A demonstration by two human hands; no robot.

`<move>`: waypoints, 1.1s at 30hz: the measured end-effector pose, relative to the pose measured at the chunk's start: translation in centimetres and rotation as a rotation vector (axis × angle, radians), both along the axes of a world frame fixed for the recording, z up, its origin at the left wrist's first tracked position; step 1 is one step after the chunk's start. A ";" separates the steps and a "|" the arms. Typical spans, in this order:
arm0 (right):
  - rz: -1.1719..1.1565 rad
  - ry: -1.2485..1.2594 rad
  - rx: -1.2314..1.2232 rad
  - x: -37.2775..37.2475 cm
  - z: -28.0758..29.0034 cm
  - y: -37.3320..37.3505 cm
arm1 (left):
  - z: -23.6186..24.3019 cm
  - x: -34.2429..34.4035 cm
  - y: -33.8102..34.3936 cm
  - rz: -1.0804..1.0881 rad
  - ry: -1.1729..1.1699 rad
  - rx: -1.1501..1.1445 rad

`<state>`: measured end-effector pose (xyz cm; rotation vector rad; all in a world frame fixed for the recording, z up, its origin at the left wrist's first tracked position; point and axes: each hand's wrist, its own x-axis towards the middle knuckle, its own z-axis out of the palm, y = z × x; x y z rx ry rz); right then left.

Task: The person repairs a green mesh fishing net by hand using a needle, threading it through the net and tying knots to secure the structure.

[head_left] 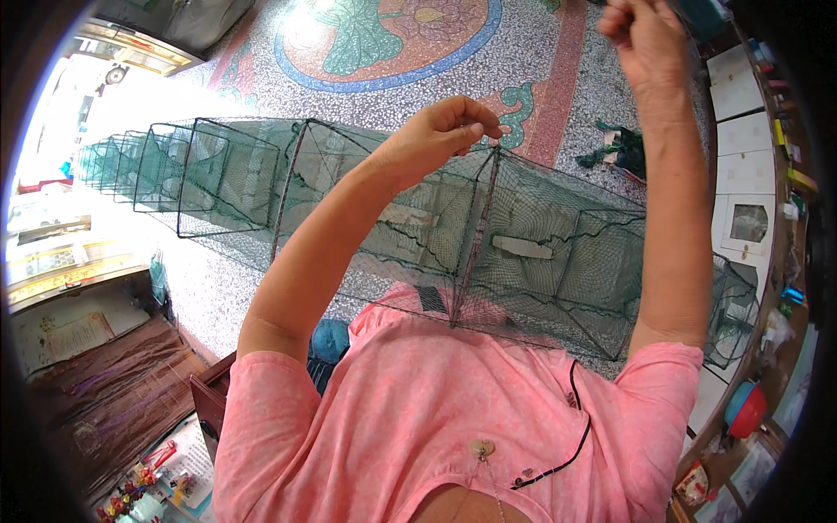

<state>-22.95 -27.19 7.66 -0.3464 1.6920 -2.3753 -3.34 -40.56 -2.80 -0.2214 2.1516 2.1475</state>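
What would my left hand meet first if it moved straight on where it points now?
Probably the green net, at the frame corner near the left hand; depth is unclear.

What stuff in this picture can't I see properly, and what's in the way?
- Right hand, head view: its upper part is cut off by the top edge, so I can't tell if it holds anything.
- Long green net, head view: a stretch is hidden behind the left forearm; its far left end is too small and bright to make out clearly.
- Left hand, head view: anything between its fingertips is too small to tell.
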 end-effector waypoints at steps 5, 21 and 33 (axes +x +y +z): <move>0.056 -0.003 -0.194 -7.1 -0.8 5.3 | 0.1 -0.6 0.7 -0.121 0.186 0.075; 0.722 0.598 0.625 3.7 -6.2 6.2 | 1.3 1.6 1.4 -0.033 0.216 -0.246; 0.873 0.534 0.654 4.4 -9.7 5.4 | 1.8 4.0 3.4 0.124 0.317 -0.571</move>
